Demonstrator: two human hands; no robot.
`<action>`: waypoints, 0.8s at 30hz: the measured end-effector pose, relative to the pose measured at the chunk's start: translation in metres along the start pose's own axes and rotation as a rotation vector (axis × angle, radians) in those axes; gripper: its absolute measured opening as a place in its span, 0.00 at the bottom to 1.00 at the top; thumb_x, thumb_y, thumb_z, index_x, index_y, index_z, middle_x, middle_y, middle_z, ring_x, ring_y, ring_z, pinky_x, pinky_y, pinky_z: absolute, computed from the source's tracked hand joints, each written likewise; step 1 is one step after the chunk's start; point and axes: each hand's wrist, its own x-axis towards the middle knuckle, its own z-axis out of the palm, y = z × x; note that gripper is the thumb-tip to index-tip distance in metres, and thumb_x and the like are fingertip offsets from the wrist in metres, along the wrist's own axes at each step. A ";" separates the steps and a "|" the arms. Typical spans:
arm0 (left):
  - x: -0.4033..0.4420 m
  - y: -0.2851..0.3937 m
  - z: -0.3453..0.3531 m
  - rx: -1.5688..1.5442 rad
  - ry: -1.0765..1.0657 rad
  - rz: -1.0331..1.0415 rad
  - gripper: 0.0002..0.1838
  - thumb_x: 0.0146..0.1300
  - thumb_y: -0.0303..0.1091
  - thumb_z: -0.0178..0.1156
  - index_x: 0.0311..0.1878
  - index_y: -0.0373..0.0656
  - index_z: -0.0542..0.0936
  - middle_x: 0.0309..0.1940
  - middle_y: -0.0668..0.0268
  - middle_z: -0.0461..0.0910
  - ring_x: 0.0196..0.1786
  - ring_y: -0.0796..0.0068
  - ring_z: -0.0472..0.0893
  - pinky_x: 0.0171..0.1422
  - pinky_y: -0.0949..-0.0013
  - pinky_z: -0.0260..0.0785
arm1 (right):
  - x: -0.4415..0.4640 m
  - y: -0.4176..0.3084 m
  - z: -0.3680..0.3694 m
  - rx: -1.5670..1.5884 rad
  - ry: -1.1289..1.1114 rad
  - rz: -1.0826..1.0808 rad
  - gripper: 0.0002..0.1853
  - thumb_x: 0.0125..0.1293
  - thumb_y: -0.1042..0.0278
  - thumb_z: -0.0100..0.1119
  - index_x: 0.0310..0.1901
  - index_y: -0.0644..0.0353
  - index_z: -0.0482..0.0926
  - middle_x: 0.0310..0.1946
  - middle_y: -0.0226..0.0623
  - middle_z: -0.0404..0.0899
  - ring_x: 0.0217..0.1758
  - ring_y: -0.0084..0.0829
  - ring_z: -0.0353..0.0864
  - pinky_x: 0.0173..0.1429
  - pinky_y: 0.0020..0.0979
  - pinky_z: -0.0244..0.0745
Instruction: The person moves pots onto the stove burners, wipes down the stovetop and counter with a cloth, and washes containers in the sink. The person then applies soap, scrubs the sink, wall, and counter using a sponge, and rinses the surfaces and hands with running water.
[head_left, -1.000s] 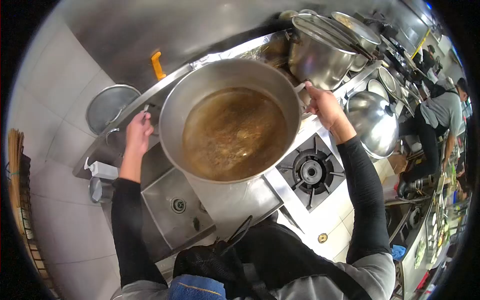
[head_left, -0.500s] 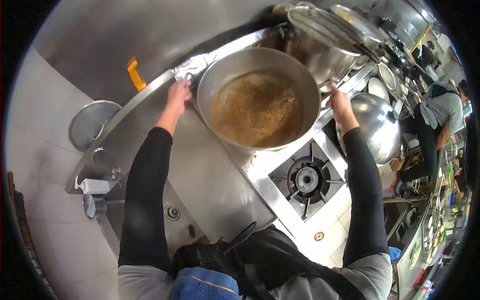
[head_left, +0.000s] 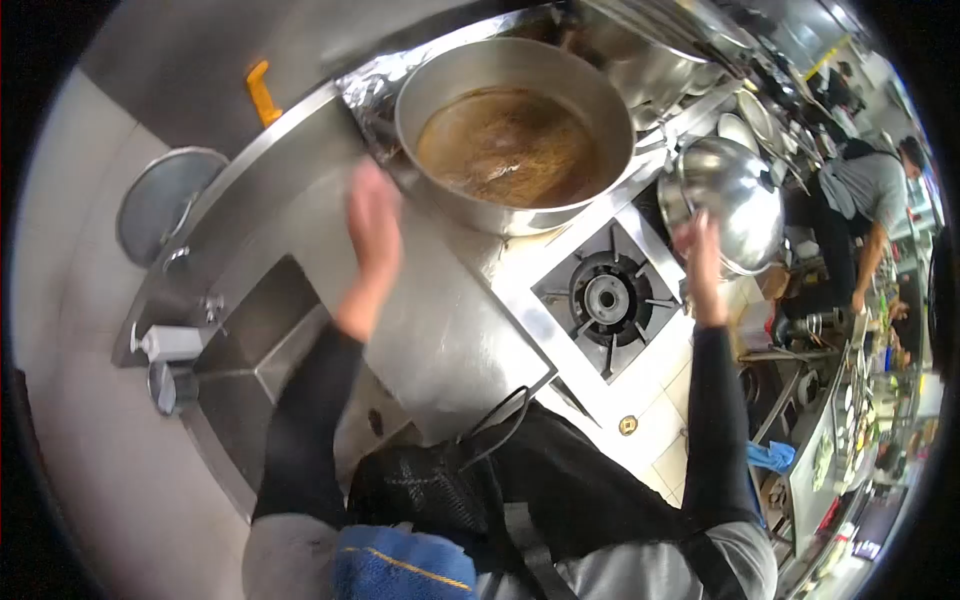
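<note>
A large metal stockpot [head_left: 470,205] with brown, cloudy liquid [head_left: 510,145] in it stands at the back of the stove, past the front burner. My left hand [head_left: 375,225] is in the air over the steel counter, left of the pot and apart from it. Its fingers are blurred but look stretched out, holding nothing. My right hand [head_left: 703,255] is also raised and empty, its fingers extended, right of the front burner [head_left: 606,299]. From this view it overlaps the edge of a shiny domed lid [head_left: 735,195]; whether it touches the lid I cannot tell.
On the left are a sink [head_left: 255,345], a soap bottle [head_left: 170,343] and a round metal lid [head_left: 165,205]. An orange handle [head_left: 262,95] stands by the wall. Foil [head_left: 385,85] lines the stove's back edge. Another pot [head_left: 640,75] sits behind; a co-worker [head_left: 865,200] stands far right.
Both hands have let go of the stockpot's sides and drawn back toward me. My view has shifted, so the scene sits higher; the pot stays in about the same place by the burner.
</note>
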 end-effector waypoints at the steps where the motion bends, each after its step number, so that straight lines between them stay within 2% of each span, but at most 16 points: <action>1: -0.066 -0.004 0.001 -0.013 -0.228 0.077 0.24 0.67 0.37 0.59 0.64 0.38 0.74 0.60 0.56 0.75 0.66 0.57 0.72 0.71 0.57 0.62 | -0.049 0.035 -0.005 0.069 0.154 -0.006 0.23 0.75 0.41 0.50 0.43 0.57 0.70 0.29 0.27 0.72 0.29 0.19 0.69 0.35 0.22 0.67; 2: -0.132 -0.009 0.001 -0.041 -0.446 0.144 0.25 0.63 0.32 0.61 0.64 0.39 0.74 0.61 0.56 0.74 0.68 0.54 0.71 0.74 0.55 0.60 | -0.100 0.054 -0.018 -0.146 0.163 0.029 0.23 0.76 0.44 0.51 0.44 0.60 0.71 0.28 0.28 0.74 0.27 0.20 0.71 0.35 0.25 0.70; 3: -0.184 -0.001 0.001 -0.020 -0.688 0.168 0.28 0.61 0.34 0.62 0.66 0.37 0.73 0.66 0.52 0.71 0.72 0.50 0.68 0.77 0.53 0.57 | -0.147 0.066 -0.038 -0.311 0.013 0.244 0.21 0.76 0.48 0.52 0.46 0.62 0.71 0.34 0.34 0.76 0.29 0.22 0.74 0.34 0.25 0.72; 4: -0.217 -0.004 0.004 0.182 -0.992 0.266 0.37 0.68 0.47 0.60 0.74 0.37 0.62 0.72 0.51 0.64 0.78 0.53 0.59 0.82 0.51 0.47 | -0.178 0.140 -0.059 -0.142 0.169 0.357 0.18 0.76 0.50 0.52 0.45 0.60 0.72 0.33 0.34 0.76 0.29 0.23 0.75 0.32 0.25 0.72; 5: -0.237 0.008 0.012 0.306 -1.067 0.351 0.38 0.69 0.49 0.57 0.75 0.38 0.61 0.77 0.49 0.57 0.80 0.53 0.55 0.83 0.50 0.42 | -0.214 0.150 -0.052 -0.220 0.289 0.372 0.15 0.77 0.53 0.51 0.45 0.59 0.73 0.31 0.33 0.76 0.30 0.23 0.76 0.32 0.26 0.72; 7: -0.235 0.000 0.026 0.459 -1.103 0.391 0.38 0.68 0.49 0.58 0.75 0.39 0.62 0.77 0.51 0.58 0.80 0.53 0.54 0.83 0.48 0.38 | -0.258 0.171 -0.070 -0.429 0.247 0.420 0.15 0.77 0.53 0.51 0.47 0.58 0.73 0.34 0.32 0.77 0.33 0.24 0.77 0.34 0.28 0.73; 9: -0.212 -0.003 0.010 0.620 -1.023 0.340 0.38 0.68 0.51 0.57 0.75 0.40 0.62 0.77 0.52 0.57 0.80 0.54 0.55 0.82 0.46 0.39 | -0.272 0.184 -0.092 -0.424 0.267 0.329 0.17 0.75 0.53 0.53 0.45 0.61 0.74 0.32 0.32 0.77 0.30 0.23 0.76 0.32 0.27 0.72; 11: -0.177 -0.007 -0.038 0.944 -0.956 0.209 0.38 0.69 0.53 0.56 0.75 0.40 0.63 0.76 0.52 0.59 0.79 0.50 0.56 0.82 0.42 0.37 | -0.252 0.210 -0.145 -0.519 0.302 0.418 0.17 0.74 0.54 0.55 0.44 0.63 0.75 0.29 0.31 0.77 0.28 0.23 0.75 0.31 0.25 0.71; 12: -0.166 -0.047 -0.074 1.110 -0.834 0.259 0.38 0.67 0.53 0.57 0.74 0.41 0.63 0.75 0.53 0.60 0.78 0.49 0.56 0.82 0.41 0.36 | -0.241 0.176 -0.153 -0.445 0.334 0.475 0.15 0.73 0.55 0.57 0.40 0.61 0.76 0.26 0.29 0.75 0.27 0.22 0.74 0.31 0.25 0.70; 14: -0.132 -0.085 -0.161 1.505 -0.738 0.037 0.32 0.63 0.48 0.60 0.67 0.41 0.74 0.73 0.54 0.65 0.75 0.50 0.62 0.81 0.40 0.38 | -0.205 0.165 -0.200 -0.347 0.291 0.507 0.13 0.72 0.55 0.59 0.35 0.55 0.73 0.25 0.25 0.74 0.28 0.20 0.74 0.31 0.24 0.69; 17: -0.113 -0.067 -0.226 1.807 -0.523 -0.100 0.23 0.59 0.46 0.61 0.52 0.41 0.86 0.68 0.56 0.73 0.72 0.51 0.66 0.80 0.39 0.41 | -0.130 0.153 -0.273 -0.077 0.290 0.473 0.13 0.71 0.56 0.61 0.37 0.56 0.74 0.26 0.28 0.76 0.28 0.22 0.75 0.31 0.24 0.69; 18: -0.112 -0.077 -0.249 1.703 -0.418 -0.135 0.19 0.59 0.42 0.61 0.49 0.42 0.86 0.65 0.55 0.75 0.68 0.51 0.71 0.77 0.43 0.51 | -0.102 0.145 -0.294 -0.022 0.294 0.450 0.12 0.71 0.57 0.61 0.37 0.56 0.74 0.27 0.28 0.77 0.29 0.21 0.76 0.31 0.23 0.69; 19: -0.119 -0.063 -0.234 1.724 -0.409 -0.156 0.19 0.59 0.42 0.61 0.49 0.42 0.86 0.65 0.55 0.75 0.68 0.51 0.71 0.77 0.43 0.51 | -0.071 0.148 -0.316 -0.001 0.335 0.394 0.11 0.71 0.58 0.61 0.37 0.55 0.74 0.26 0.27 0.76 0.27 0.19 0.74 0.31 0.22 0.67; 21: -0.127 -0.025 -0.198 1.466 -0.397 -0.048 0.16 0.59 0.36 0.61 0.48 0.42 0.86 0.61 0.52 0.76 0.62 0.50 0.76 0.69 0.50 0.64 | -0.011 0.148 -0.359 0.045 0.380 0.298 0.09 0.72 0.60 0.60 0.38 0.55 0.75 0.23 0.25 0.72 0.24 0.17 0.70 0.29 0.21 0.65; 23: -0.139 0.070 -0.073 1.232 -0.361 0.073 0.10 0.60 0.31 0.62 0.44 0.40 0.85 0.53 0.51 0.80 0.56 0.50 0.79 0.61 0.55 0.70 | 0.047 0.163 -0.403 0.103 0.440 0.207 0.12 0.71 0.57 0.63 0.41 0.57 0.75 0.27 0.25 0.72 0.27 0.17 0.69 0.29 0.21 0.66; 24: -0.137 0.086 -0.029 1.095 -0.429 0.029 0.09 0.61 0.29 0.62 0.43 0.39 0.85 0.49 0.52 0.81 0.54 0.51 0.80 0.60 0.57 0.71 | 0.073 0.161 -0.415 0.089 0.522 0.225 0.16 0.70 0.54 0.64 0.43 0.60 0.75 0.29 0.25 0.73 0.28 0.17 0.70 0.29 0.21 0.66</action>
